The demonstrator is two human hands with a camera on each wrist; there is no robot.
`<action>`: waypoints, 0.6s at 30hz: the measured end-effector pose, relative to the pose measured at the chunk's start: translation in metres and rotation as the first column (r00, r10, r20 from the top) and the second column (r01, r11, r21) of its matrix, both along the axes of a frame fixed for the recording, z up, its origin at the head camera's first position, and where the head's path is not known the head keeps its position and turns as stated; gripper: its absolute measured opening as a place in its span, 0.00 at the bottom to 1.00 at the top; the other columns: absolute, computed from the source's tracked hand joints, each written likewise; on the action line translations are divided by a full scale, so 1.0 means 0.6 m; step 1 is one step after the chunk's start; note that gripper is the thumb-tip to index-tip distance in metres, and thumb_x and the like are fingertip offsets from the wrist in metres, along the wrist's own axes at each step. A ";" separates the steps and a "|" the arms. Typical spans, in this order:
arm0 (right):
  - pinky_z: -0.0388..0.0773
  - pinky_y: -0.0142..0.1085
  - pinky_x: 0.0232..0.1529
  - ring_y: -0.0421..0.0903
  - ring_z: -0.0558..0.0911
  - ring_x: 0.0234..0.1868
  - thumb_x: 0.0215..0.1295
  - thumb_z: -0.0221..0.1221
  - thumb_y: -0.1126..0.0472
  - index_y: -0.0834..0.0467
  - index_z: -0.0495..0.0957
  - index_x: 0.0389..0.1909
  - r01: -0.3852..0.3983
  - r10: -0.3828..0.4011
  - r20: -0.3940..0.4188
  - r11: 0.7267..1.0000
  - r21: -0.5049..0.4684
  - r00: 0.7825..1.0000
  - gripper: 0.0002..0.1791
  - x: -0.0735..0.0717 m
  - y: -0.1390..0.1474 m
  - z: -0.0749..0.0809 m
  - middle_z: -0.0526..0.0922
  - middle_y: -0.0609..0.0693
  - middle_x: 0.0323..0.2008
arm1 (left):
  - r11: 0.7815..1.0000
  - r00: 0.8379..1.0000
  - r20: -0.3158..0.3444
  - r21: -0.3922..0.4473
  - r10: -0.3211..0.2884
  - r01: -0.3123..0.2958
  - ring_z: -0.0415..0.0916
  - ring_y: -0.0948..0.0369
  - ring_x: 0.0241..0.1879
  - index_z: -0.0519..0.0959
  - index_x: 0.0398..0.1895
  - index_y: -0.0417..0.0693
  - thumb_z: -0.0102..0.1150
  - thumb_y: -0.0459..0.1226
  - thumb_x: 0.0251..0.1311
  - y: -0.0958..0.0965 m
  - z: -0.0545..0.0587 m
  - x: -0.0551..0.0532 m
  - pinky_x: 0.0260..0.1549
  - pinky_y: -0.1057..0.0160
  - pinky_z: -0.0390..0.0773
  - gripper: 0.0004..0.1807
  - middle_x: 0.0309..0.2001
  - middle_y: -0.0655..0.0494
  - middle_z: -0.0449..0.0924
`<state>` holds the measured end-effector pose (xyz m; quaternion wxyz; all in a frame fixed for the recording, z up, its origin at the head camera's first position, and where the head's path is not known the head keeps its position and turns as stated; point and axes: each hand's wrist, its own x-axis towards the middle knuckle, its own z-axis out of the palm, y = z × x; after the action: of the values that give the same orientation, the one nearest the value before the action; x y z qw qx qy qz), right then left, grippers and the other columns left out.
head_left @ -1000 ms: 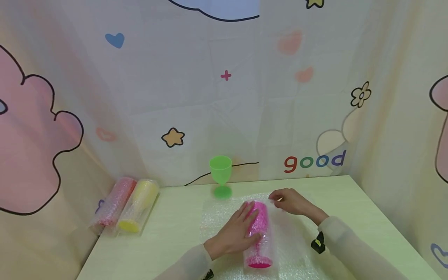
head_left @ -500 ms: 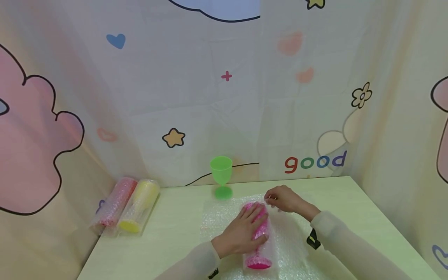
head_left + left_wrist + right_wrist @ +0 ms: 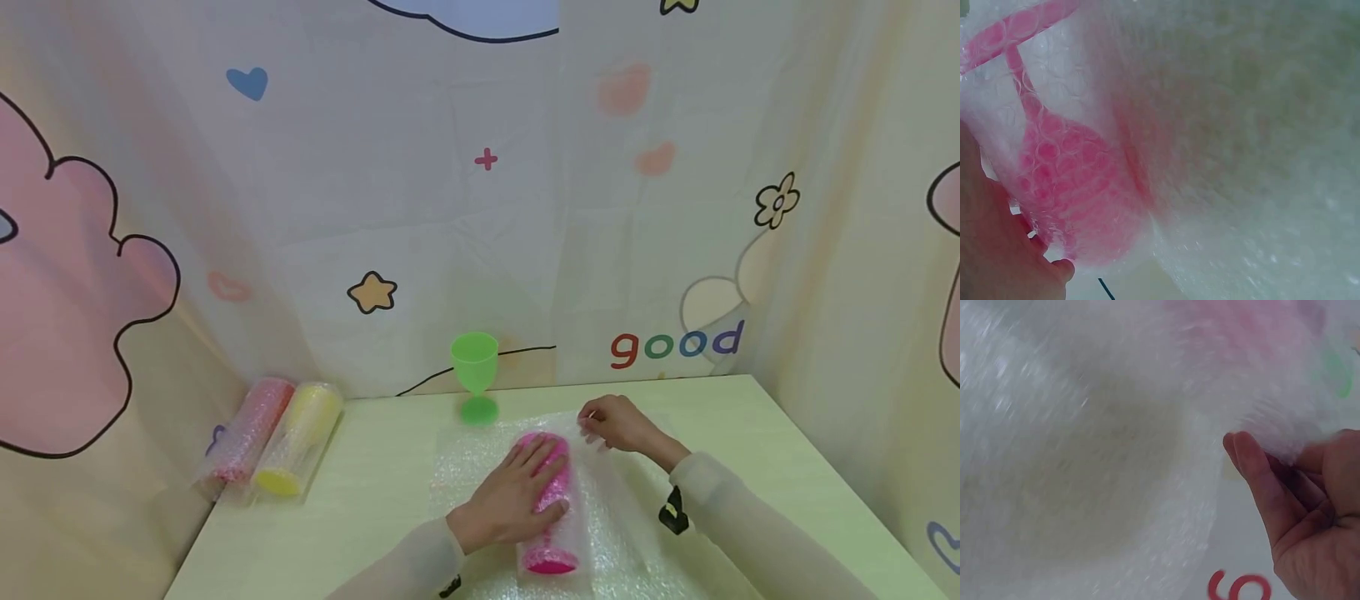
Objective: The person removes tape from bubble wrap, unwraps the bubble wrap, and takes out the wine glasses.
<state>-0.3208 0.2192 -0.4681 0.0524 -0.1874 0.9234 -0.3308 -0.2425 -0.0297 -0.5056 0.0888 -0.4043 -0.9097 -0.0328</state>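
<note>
A pink goblet [image 3: 552,560] lies on its side, wrapped in bubble wrap, with its base toward the near edge of the table. My left hand [image 3: 506,504] rests over its cup, fingers spread across the wrap. Through the clear bubbles, the left wrist view shows the goblet's stem and cup [image 3: 1072,181] beside the hand. Beyond and to the right, my right hand [image 3: 624,427] pinches the bubble wrap [image 3: 1054,425] near its far edge between thumb and fingers. The rest of the sheet spreads under and around the goblet.
A green goblet [image 3: 476,362] stands upright at the back of the table [image 3: 375,492]. Two bubble-wrapped rolls, one red [image 3: 251,433] and one yellow [image 3: 300,437], lie side by side at the left edge. A printed curtain [image 3: 420,183] hangs behind.
My right hand went a little left toward the goblet, then back right, keeping its pinch on the wrap. My left hand has shifted slightly right over the cup since a second ago.
</note>
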 end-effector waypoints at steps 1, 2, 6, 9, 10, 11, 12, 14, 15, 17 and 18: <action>0.81 0.33 0.27 0.44 0.83 0.29 0.69 0.57 0.65 0.64 0.82 0.42 0.026 -0.025 -0.018 1.000 0.013 1.000 0.09 0.000 0.006 -0.003 0.87 0.55 0.33 | 1.000 1.000 0.006 0.004 0.004 -0.004 0.40 0.54 0.80 0.50 0.79 0.53 0.30 0.60 0.73 -0.003 0.000 0.001 0.77 0.53 0.49 0.37 0.80 0.52 0.44; 0.80 0.33 0.27 0.43 0.82 0.28 0.69 0.57 0.65 0.65 0.82 0.42 0.052 -0.051 -0.032 0.998 0.025 0.998 0.09 0.001 0.013 -0.007 0.87 0.55 0.33 | 1.000 1.000 0.008 0.010 0.007 -0.007 0.40 0.54 0.80 0.50 0.79 0.53 0.30 0.59 0.73 -0.006 0.000 0.003 0.77 0.54 0.49 0.37 0.80 0.52 0.43; 0.81 0.34 0.27 0.42 0.79 0.27 0.69 0.56 0.65 0.66 0.81 0.42 0.134 -0.134 0.003 0.991 0.027 0.991 0.09 0.007 0.044 -0.025 0.85 0.55 0.32 | 0.999 0.999 0.031 0.038 0.010 -0.011 0.40 0.53 0.80 0.50 0.79 0.53 0.31 0.59 0.73 -0.017 0.001 0.006 0.77 0.55 0.49 0.37 0.80 0.51 0.42; 0.83 0.36 0.27 0.45 0.81 0.28 0.69 0.56 0.64 0.67 0.80 0.43 0.157 -0.156 0.075 0.988 -0.002 0.985 0.10 0.009 0.055 -0.031 0.84 0.56 0.33 | 0.998 0.999 0.054 0.058 0.002 -0.005 0.39 0.52 0.80 0.49 0.79 0.53 0.31 0.58 0.73 -0.024 0.002 0.005 0.76 0.55 0.50 0.37 0.80 0.51 0.42; 0.84 0.37 0.28 0.47 0.83 0.30 0.69 0.56 0.64 0.67 0.79 0.44 0.149 -0.148 0.064 0.989 -0.004 0.987 0.10 0.010 0.055 -0.030 0.85 0.58 0.35 | 0.998 0.998 0.062 0.064 0.000 -0.004 0.39 0.52 0.80 0.49 0.79 0.53 0.32 0.58 0.73 -0.025 0.003 0.004 0.76 0.55 0.50 0.37 0.80 0.51 0.42; 0.85 0.39 0.31 0.50 0.84 0.33 0.68 0.57 0.64 0.67 0.78 0.47 0.142 -0.142 0.040 0.990 0.005 0.989 0.12 0.010 0.055 -0.029 0.85 0.60 0.38 | 0.998 0.998 0.066 0.065 -0.001 -0.003 0.39 0.52 0.80 0.49 0.79 0.53 0.32 0.58 0.73 -0.026 0.003 0.003 0.76 0.55 0.51 0.37 0.80 0.51 0.42; 0.85 0.42 0.35 0.53 0.85 0.37 0.67 0.58 0.63 0.66 0.77 0.50 0.137 -0.138 0.005 0.990 0.017 0.990 0.14 0.010 0.054 -0.026 0.85 0.62 0.42 | 0.998 0.997 0.072 0.067 -0.003 -0.002 0.39 0.52 0.80 0.49 0.79 0.53 0.32 0.58 0.73 -0.027 0.004 0.002 0.76 0.55 0.51 0.37 0.80 0.51 0.42; 0.84 0.49 0.44 0.58 0.85 0.46 0.65 0.61 0.62 0.65 0.74 0.56 0.124 -0.118 -0.102 0.991 0.052 0.988 0.20 0.011 0.048 -0.016 0.82 0.64 0.51 | 0.998 0.997 0.082 0.063 -0.003 -0.002 0.39 0.53 0.80 0.49 0.79 0.53 0.33 0.58 0.72 -0.027 0.005 0.002 0.76 0.55 0.51 0.37 0.80 0.51 0.42; 0.83 0.51 0.48 0.60 0.83 0.51 0.64 0.62 0.61 0.63 0.72 0.59 0.117 -0.103 -0.173 0.990 0.077 0.980 0.24 0.013 0.044 -0.010 0.80 0.64 0.55 | 0.998 0.996 0.089 0.061 -0.002 -0.003 0.38 0.53 0.80 0.49 0.79 0.53 0.33 0.58 0.72 -0.026 0.006 0.002 0.76 0.54 0.50 0.37 0.80 0.51 0.42; 0.78 0.56 0.56 0.61 0.79 0.58 0.62 0.65 0.60 0.59 0.72 0.62 0.094 -0.045 -0.315 0.986 0.140 0.948 0.27 0.016 0.032 0.006 0.78 0.62 0.60 | 0.999 0.996 0.092 0.053 0.006 -0.010 0.39 0.53 0.80 0.50 0.79 0.53 0.32 0.59 0.72 -0.025 0.009 0.003 0.77 0.52 0.49 0.37 0.80 0.51 0.43; 0.77 0.57 0.57 0.61 0.78 0.59 0.60 0.66 0.60 0.58 0.73 0.61 0.064 0.010 -0.387 0.982 0.178 0.922 0.27 0.018 0.024 0.014 0.78 0.61 0.60 | 0.999 0.996 0.087 0.050 0.010 -0.015 0.39 0.53 0.80 0.50 0.79 0.54 0.32 0.60 0.72 -0.023 0.011 0.003 0.76 0.51 0.49 0.37 0.80 0.52 0.44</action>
<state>-0.3100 0.2335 -0.4600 -0.1176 -0.2303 0.9451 -0.1998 -0.2406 -0.0438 -0.4992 0.0595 -0.3943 -0.9142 -0.0730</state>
